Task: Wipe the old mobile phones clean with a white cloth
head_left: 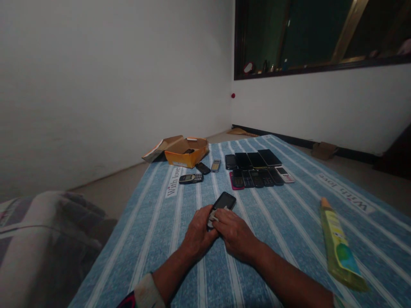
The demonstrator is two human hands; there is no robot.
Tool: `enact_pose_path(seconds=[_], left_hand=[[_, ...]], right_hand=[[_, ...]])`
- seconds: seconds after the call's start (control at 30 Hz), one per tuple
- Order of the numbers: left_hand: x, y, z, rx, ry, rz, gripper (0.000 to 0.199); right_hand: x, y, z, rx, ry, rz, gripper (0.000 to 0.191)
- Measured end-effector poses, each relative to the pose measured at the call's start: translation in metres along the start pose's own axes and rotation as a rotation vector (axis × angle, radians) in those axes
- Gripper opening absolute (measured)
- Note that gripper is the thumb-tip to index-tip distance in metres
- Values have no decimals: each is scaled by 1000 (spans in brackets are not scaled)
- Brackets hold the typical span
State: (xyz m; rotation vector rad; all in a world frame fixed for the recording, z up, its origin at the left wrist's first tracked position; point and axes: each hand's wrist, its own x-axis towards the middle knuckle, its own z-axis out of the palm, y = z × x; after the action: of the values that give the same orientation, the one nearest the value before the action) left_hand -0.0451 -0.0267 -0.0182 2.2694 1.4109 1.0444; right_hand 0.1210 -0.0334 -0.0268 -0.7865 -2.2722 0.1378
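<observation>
A dark mobile phone (224, 200) is held low over the striped tablecloth (154, 256), tilted away from me. My left hand (201, 229) is closed around its left side and lower end. Pressed onto the phone's lower face is a pale crumpled cloth (213, 217), possibly tissue, under the fingers of my right hand (236, 233). The phone's lower part is hidden by both hands. Beyond them, a keypad phone (191, 178), a dark phone (203, 168) and a silver phone (215, 165) lie apart from one another.
An open orange cardboard box (183, 159) stands at the far left with something dark inside. Several phones (257, 161) lie in two rows at the back right. A bottle of yellow-green liquid (340, 248) lies on its side at the right. Grey fabric (48, 244) sits beyond the left edge.
</observation>
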Motion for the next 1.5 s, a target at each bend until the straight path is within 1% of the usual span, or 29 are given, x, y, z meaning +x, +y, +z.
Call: enact_pose_path(seconds=[0.1,0.2,0.33,0.5,0.7,0.83,0.97,1.17,1.27,1.43,1.5], left_hand=[[0,-1,0,-9,-20,-8,46],[0,-2,0,-9,-19,-10,47],[1,-1,0,1,-12,-4,46],[2,3,-3,24,-16,35,39],[3,2,-2,17,-15,1,41],[3,5,-3,4,-25,4,38],[5,8,-4,3,-27,-3,41],[3,2,-1,22,1,21,40],[2,1,-1,21,-14,20,40],[2,0,0,2,-39,1,45],[1,-2,1,6,-28,12,45]], right_hand=[[-1,1,-1,8,-13,-20,29],[-2,1,-2,15,-27,-5,29],[-2,2,-2,7,-16,4,31],[-1,0,-2,0,-1,11,27],[0,0,-3,-11,-5,12,25],[5,5,-3,-29,-2,40,26],[7,6,-3,-39,18,74,27],[4,-1,-3,-20,-23,32,25],[2,4,-3,-16,-28,38,28],[-1,15,-1,-50,21,134,43],[-1,12,0,-41,24,113,42]])
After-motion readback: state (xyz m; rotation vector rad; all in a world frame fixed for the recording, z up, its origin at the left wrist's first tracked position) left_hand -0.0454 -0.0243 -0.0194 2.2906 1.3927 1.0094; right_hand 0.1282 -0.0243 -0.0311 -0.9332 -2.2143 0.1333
